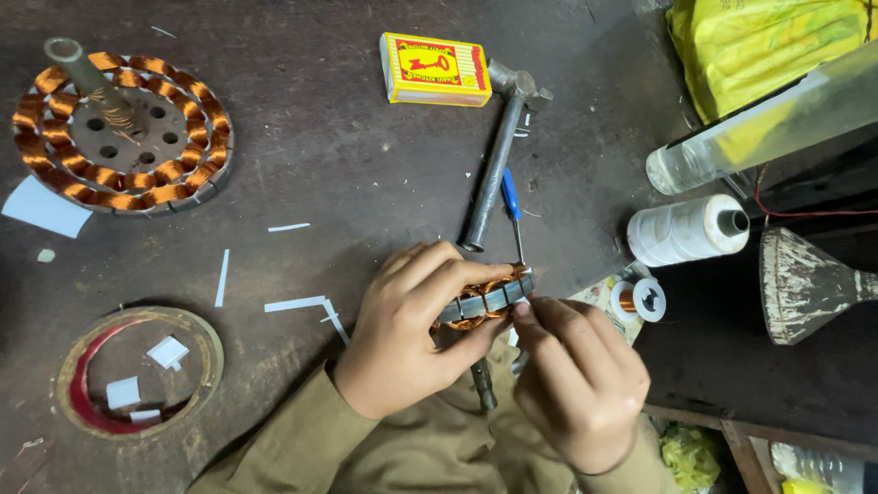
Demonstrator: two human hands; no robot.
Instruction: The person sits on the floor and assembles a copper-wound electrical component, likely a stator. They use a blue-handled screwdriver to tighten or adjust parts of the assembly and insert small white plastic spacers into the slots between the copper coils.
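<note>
My left hand (pixel 412 329) grips a small round stator (pixel 489 295) wound with copper wire, holding it on edge near the front of the dark worktable (pixel 320 155). My right hand (pixel 576 375) pinches at the stator's right rim with thumb and forefinger; whatever it holds there is too small to make out. A metal shaft (pixel 482 384) sticks down below the stator between my wrists. Just beyond the stator lie a small blue-handled screwdriver (pixel 511 197) and a steel hammer (pixel 498 155).
A larger copper-wound stator (pixel 123 137) sits at the back left, a tape roll (pixel 137 370) with paper bits at front left. A yellow matchbox (pixel 435 69), white thread spool (pixel 688 229), small wire spool (pixel 638 299), clear bottle (pixel 768 128), yellow bag (pixel 759 41) and paper strips (pixel 294 303) lie around.
</note>
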